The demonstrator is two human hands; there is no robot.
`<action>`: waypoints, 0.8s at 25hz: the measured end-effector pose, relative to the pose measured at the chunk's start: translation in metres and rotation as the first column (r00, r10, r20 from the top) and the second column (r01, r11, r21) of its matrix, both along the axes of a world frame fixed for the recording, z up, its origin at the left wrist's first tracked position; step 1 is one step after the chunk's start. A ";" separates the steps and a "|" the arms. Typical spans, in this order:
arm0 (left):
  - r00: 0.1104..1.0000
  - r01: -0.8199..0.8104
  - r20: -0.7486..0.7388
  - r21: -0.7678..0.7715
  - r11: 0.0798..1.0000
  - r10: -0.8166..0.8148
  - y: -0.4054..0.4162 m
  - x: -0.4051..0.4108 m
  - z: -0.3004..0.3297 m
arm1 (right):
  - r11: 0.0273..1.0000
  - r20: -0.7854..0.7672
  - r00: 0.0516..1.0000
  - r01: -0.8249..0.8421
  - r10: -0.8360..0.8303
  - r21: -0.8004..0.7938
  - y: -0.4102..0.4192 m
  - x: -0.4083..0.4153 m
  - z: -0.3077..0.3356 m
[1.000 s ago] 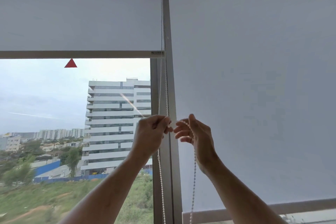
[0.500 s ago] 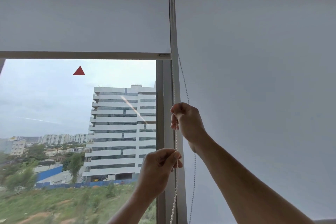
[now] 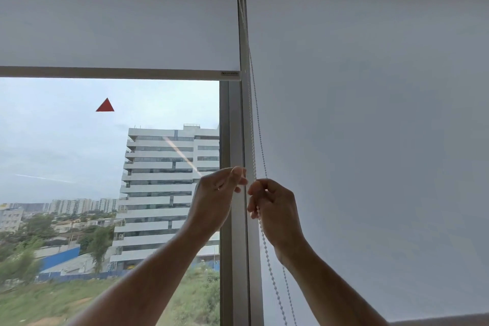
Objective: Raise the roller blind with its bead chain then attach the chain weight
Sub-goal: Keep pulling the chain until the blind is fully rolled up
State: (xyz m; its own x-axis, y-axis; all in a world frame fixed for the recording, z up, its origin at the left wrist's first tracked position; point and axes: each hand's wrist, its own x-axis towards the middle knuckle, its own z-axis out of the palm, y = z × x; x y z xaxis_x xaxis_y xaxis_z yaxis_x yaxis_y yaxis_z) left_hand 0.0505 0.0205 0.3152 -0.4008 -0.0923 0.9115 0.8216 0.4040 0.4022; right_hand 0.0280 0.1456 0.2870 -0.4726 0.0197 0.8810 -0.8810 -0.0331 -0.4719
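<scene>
Bead chain (image 3: pixel 258 140) hangs near vertical in 2 strands beside the window post (image 3: pixel 236 127). Right hand (image 3: pixel 275 209) grips it with curled fingers; left hand (image 3: pixel 217 193), raised level, pinches near the post.

Sticker: red triangle (image 3: pixel 105 106) on the glass, left of centre.
Outside: white office block (image 3: pixel 169 193) mid-frame; grass (image 3: pixel 53 302) lower left.

roller blind (image 3: pixel 119 21) – part raised | bead chain (image 3: pixel 258 130) – hanging beside frame
</scene>
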 end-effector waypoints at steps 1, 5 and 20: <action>0.999 -0.032 -0.011 -0.015 0.999 0.032 0.005 0.001 0.011 | 1.000 0.000 1.000 0.010 -0.010 0.011 0.000 0.002 -0.003; 1.000 -0.021 -0.023 0.001 1.000 0.021 0.019 0.006 0.037 | 0.998 0.003 0.999 0.042 -0.042 0.039 -0.001 0.006 -0.016; 0.989 -0.131 -0.090 -0.137 0.982 0.120 0.014 0.014 -0.001 | 0.998 0.056 0.997 -0.057 0.055 0.036 0.029 0.005 0.038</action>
State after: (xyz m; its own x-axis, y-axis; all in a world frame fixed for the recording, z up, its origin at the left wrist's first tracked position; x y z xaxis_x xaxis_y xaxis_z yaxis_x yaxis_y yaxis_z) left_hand 0.0646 0.0346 0.3141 -0.3181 -0.0043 0.9481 0.7883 0.5543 0.2670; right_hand 0.0326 0.1748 0.3249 -0.5200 -0.0404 0.8532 -0.8509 -0.0630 -0.5216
